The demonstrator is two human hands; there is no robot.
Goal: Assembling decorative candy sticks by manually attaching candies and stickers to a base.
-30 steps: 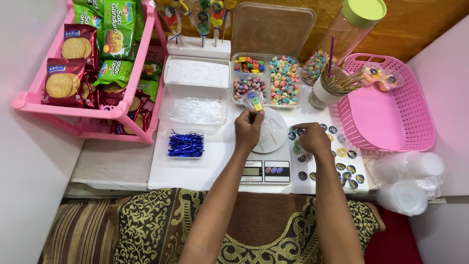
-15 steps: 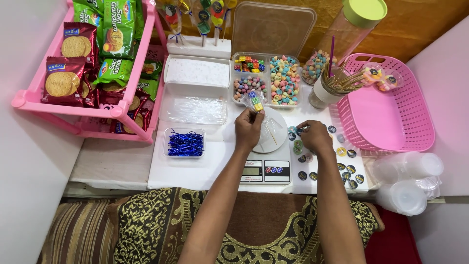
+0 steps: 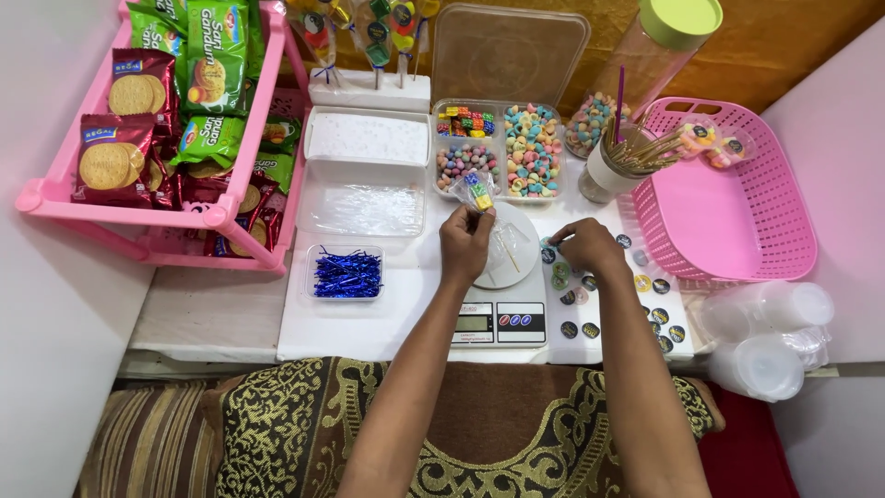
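My left hand (image 3: 466,245) pinches a small clear bag of coloured candies (image 3: 477,190) and holds it upright above the round white pan of a kitchen scale (image 3: 503,304). A thin stick lies on the pan beside that hand. My right hand (image 3: 587,245) rests fingertips-down on a sheet of round stickers (image 3: 636,304) just right of the scale, fingers curled on one sticker. Behind the scale stands a divided clear box of mixed candies (image 3: 505,148).
A pink rack of biscuit packets (image 3: 157,120) fills the left. A tray of blue twist ties (image 3: 345,273) sits left of the scale, clear lidded boxes (image 3: 364,171) behind it. A pink basket (image 3: 728,198), cup of sticks (image 3: 613,166), tall jar (image 3: 645,65) and plastic cups (image 3: 765,337) stand right.
The left hand with the candy bag stays almost still. The right hand has shifted slightly on the sticker sheet.
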